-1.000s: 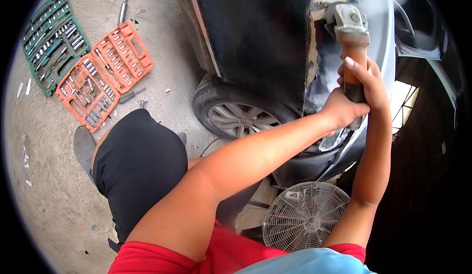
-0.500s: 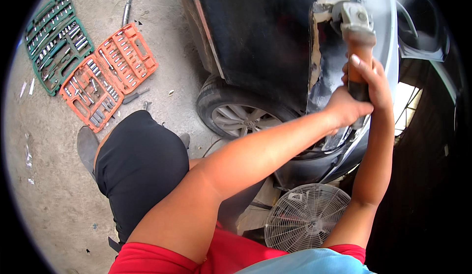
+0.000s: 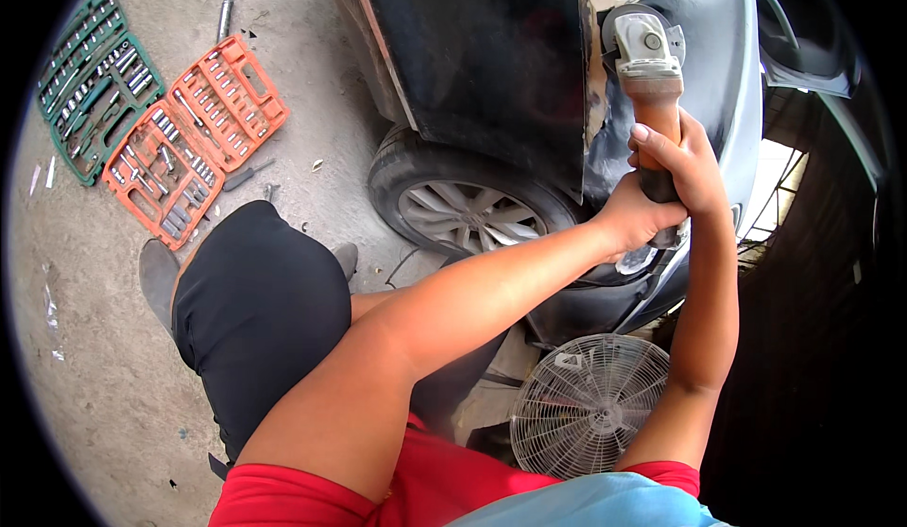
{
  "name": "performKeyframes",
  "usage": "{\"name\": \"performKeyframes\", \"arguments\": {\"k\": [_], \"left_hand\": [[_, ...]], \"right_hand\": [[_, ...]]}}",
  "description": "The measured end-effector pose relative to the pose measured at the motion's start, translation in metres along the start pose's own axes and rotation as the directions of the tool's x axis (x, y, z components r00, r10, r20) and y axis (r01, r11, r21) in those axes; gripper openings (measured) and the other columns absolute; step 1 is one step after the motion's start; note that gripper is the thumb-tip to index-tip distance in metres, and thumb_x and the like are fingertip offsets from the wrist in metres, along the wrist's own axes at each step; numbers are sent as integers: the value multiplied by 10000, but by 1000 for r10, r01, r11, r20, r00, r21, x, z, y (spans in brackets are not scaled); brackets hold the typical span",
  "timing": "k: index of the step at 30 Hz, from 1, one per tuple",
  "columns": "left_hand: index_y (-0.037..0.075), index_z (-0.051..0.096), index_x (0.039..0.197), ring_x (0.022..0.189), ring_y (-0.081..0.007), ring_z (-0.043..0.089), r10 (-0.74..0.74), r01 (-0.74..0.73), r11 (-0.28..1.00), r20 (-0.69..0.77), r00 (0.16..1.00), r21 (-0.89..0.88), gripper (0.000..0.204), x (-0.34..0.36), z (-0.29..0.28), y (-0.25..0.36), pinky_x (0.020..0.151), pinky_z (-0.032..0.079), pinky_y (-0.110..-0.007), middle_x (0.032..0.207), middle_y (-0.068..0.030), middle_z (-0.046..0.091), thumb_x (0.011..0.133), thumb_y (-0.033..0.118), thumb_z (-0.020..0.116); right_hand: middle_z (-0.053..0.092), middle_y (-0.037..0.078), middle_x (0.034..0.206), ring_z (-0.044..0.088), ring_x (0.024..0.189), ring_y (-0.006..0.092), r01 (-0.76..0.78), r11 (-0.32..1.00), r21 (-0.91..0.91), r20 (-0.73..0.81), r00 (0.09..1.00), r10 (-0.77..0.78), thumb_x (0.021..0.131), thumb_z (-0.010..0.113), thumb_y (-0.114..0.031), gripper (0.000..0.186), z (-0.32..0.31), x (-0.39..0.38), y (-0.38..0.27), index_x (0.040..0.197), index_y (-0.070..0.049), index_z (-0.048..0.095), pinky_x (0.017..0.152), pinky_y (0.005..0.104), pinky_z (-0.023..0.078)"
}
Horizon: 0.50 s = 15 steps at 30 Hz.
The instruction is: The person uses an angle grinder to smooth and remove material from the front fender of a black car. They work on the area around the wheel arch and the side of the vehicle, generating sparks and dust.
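An orange angle grinder with a metal head (image 3: 647,50) rests its disc at the patched, scraped strip (image 3: 597,102) on the dark car's rear body (image 3: 472,54). My right hand (image 3: 694,168) is closed round the grinder's orange body. Just below and left of it, my left hand (image 3: 631,210) grips the lower, dark end of the same tool. The car's wheel (image 3: 425,201) is below the panel, and a strip of white patched surface shows under my hands.
Open green (image 3: 99,83) and orange (image 3: 227,102) socket sets lie on the concrete floor (image 3: 104,357) at left, with a hammer (image 3: 227,2) above them. A round wire fan guard (image 3: 567,399) is below the car's corner, and a cable (image 3: 406,262) runs by the wheel.
The grinder and both my hands have shifted slightly left and down relative to the patch. The pale haze around the disc has thinned. My grip looks the same.
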<state>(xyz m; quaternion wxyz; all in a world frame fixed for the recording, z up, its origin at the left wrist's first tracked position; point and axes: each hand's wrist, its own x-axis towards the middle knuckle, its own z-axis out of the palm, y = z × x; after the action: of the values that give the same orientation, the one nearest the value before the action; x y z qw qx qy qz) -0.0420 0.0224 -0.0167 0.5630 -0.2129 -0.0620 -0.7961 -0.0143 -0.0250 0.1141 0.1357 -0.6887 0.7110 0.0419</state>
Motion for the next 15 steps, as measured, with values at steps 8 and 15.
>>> {"name": "performKeyframes", "arguments": {"k": [8, 15], "left_hand": [[-15, 683, 1208, 1017, -161, 715, 38, -39, 999, -27, 999, -18, 411, 2, -4, 1, 879, 571, -321, 1102, -61, 737, 855, 135, 828], [0, 701, 1131, 917, -134, 704, 20, -20, 998, 0, 1000, -52, 336, 5, -6, 4, 784, 560, -299, 1003, -39, 734, 855, 132, 838]], "right_hand": [[667, 57, 913, 661, 799, 131, 10, 999, -53, -8, 1000, -10, 900, 884, -318, 494, 7, 6, -7, 1132, 25, 615, 761, 311, 564], [671, 65, 927, 671, 807, 139, -6, 997, -80, -26, 1000, 3, 893, 888, -305, 514, 7, 9, -8, 1167, 26, 606, 757, 320, 566]]}}
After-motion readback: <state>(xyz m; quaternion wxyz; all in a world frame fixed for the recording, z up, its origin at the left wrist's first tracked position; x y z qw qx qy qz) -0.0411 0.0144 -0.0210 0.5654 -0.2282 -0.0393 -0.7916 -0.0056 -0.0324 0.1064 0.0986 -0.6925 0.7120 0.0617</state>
